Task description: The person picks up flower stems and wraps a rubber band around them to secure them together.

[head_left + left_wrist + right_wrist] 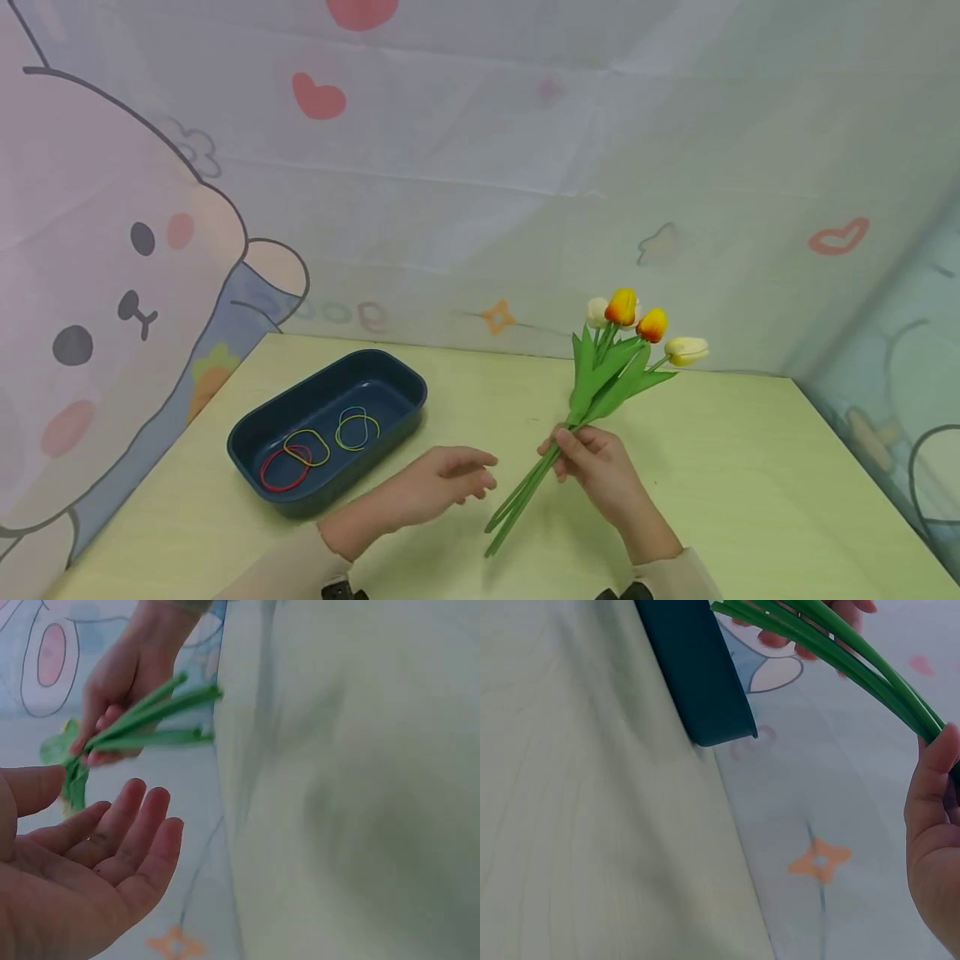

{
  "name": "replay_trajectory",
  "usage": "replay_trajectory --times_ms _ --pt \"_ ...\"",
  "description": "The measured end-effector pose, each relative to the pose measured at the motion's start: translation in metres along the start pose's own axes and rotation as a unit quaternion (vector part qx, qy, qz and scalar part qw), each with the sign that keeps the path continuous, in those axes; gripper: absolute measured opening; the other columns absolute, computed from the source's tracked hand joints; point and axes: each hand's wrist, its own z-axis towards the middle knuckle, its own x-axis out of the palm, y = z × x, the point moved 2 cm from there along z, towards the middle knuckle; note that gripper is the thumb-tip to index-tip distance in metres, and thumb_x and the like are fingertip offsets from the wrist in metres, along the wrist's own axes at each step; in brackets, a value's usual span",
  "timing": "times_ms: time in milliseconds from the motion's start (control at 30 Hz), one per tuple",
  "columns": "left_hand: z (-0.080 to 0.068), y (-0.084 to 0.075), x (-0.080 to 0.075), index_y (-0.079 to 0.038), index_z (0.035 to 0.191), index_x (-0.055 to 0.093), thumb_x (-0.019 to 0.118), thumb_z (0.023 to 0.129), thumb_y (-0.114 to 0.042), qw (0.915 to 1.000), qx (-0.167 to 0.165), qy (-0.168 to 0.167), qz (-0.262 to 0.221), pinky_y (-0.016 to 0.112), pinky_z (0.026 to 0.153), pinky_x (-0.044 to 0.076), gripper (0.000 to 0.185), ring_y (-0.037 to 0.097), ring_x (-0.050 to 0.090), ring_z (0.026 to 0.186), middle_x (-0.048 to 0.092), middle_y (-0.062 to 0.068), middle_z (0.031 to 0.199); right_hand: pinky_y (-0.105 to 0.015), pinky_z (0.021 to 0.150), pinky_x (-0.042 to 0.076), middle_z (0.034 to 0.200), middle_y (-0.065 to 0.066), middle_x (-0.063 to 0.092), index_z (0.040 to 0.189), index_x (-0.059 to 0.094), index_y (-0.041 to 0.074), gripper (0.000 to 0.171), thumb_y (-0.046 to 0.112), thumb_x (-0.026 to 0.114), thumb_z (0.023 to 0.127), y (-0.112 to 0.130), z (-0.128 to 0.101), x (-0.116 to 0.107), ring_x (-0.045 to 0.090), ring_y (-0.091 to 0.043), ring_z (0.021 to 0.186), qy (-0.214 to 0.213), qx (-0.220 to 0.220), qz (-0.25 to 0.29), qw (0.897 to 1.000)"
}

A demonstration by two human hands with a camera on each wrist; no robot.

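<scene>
While the right hand (600, 467) pinches a bunch of artificial tulips (600, 379) partway down the green stems (525, 496), the left hand (442, 483) hovers just to its left, fingers relaxed and apart, holding nothing. The blooms (two orange, two cream) point up and away from the right hand; the stem ends hang below it, between the two hands, close to the pale green table (750, 483). Beyond the left hand sits a dark blue tray (322, 396) with several coloured rubber bands (318, 446) lying loose inside. The grip looks light, so the stems could fan apart or slide through the fingers if the bunch tilts further. A reach toward the tray could also brush the dangling stem ends and knock them askew.
</scene>
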Motion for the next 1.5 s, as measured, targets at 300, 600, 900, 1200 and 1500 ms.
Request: replay_trajectory --times_ms 300,600,900,1200,1500 --pt "-0.027 -0.011 -0.076 -0.001 0.131 0.056 0.056 0.099 -0.030 0.9878 0.014 -0.120 0.099 0.042 0.090 0.050 0.043 0.029 0.059 0.112 0.061 0.015 0.124 -0.019 0.064 0.049 0.089 0.008 0.071 0.087 0.067 0.016 0.025 0.018 0.048 0.103 0.002 -0.001 -0.004 0.057 -0.003 0.066 -0.006 -0.005 0.017 1.000" --pt "-0.045 -0.001 -0.115 -0.002 0.130 0.057 0.058 0.097 -0.028 0.9644 0.001 -0.192 0.182 0.043 0.088 0.051 0.042 0.031 0.059 0.112 0.061 0.016 0.125 -0.018 0.064 0.049 0.089 0.007 0.071 0.089 0.066 0.016 0.023 0.019 0.048 0.102 0.000 0.000 -0.008 0.057 -0.002 0.067 -0.006 -0.008 0.030 1.000" --pt "-0.051 0.032 -0.130 0.000 0.123 0.061 0.064 0.094 -0.023 0.9535 -0.033 -0.201 0.222 0.034 0.069 0.051 0.037 0.026 0.062 0.098 0.065 0.011 0.108 -0.017 0.064 0.049 0.089 0.007 0.071 0.089 0.066 0.016 0.022 0.018 0.048 0.102 0.000 0.000 -0.009 0.057 -0.002 0.067 -0.009 -0.006 0.042 0.999" --pt "-0.054 0.064 -0.145 0.006 0.114 0.063 0.066 0.091 -0.013 0.9495 -0.057 -0.176 0.254 0.034 0.061 0.055 0.030 0.026 0.063 0.087 0.065 0.009 0.095 -0.017 0.065 0.049 0.089 0.008 0.071 0.088 0.067 0.017 0.023 0.019 0.049 0.102 0.000 -0.001 -0.011 0.057 -0.002 0.067 -0.019 0.001 0.045 0.999" --pt "-0.050 0.086 -0.153 0.006 0.101 0.066 0.069 0.086 -0.006 0.9333 -0.075 -0.152 0.316 0.032 0.064 0.052 0.019 0.017 0.062 0.075 0.066 0.005 0.087 -0.017 0.066 0.049 0.090 0.008 0.071 0.088 0.068 0.017 0.024 0.018 0.048 0.102 -0.001 0.000 -0.012 0.057 -0.002 0.067 -0.009 -0.006 0.059 0.998"
